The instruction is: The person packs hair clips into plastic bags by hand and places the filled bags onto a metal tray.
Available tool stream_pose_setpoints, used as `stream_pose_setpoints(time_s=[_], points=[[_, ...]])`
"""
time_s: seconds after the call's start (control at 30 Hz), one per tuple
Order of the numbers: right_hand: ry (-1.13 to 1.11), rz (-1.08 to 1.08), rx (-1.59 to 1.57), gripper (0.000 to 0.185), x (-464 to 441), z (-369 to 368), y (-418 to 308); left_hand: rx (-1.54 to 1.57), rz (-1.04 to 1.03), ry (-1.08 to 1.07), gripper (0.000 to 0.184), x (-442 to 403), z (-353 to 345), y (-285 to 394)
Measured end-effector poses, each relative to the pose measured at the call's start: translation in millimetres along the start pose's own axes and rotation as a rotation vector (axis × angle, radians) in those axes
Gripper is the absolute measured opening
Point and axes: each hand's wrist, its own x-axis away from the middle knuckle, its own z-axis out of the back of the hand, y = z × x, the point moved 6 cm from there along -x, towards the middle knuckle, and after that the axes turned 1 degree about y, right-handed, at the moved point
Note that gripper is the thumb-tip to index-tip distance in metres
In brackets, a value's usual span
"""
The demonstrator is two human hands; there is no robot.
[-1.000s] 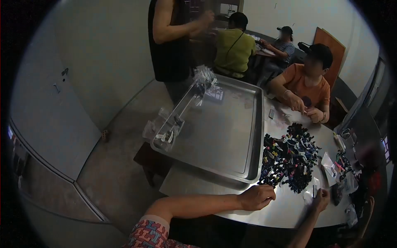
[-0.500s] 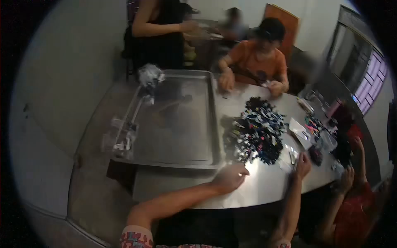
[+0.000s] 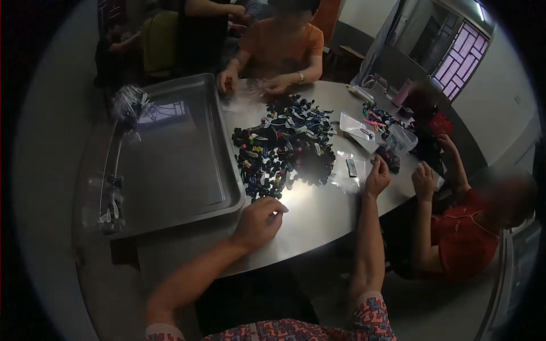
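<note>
My left hand point(image 3: 260, 223) is over the metal table's near edge, by the tray corner, its fingers curled together; whatever they may hold is too small to make out. To the right, my right hand point(image 3: 377, 178) has thumb and fingers pinched beside a clear plastic bag point(image 3: 346, 183) with a small dark and silver piece point(image 3: 351, 167) on it. I cannot tell whether these fingers grip the bag. Beyond my hands lies a large pile of small dark and coloured hair clips point(image 3: 284, 142).
The big metal tray point(image 3: 170, 165) fills the left side, with bagged clips point(image 3: 111, 213) on its rim. A person in orange point(image 3: 281, 45) works across the table point(image 3: 318, 227); a person in red point(image 3: 466, 244) works at right. An open white packet point(image 3: 359, 133) lies beyond my right hand.
The view has swung to the right, bringing the person in red into sight. My left hand still has curled fingers near the tray corner. My right hand stays beside the clear bag.
</note>
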Motion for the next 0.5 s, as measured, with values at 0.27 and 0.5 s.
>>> stream_pose_setpoints(time_s=[0.27, 0.5], points=[[-0.114, 0.072, -0.202, 0.017, 0, -11, -82, 0.045, 0.139, 0.011, 0.029, -6, 4, 4], [-0.827, 0.123, -0.191, 0.013, 64, -82, -217, 0.382, 0.146, 0.133, 0.079, -33, 16, 5]])
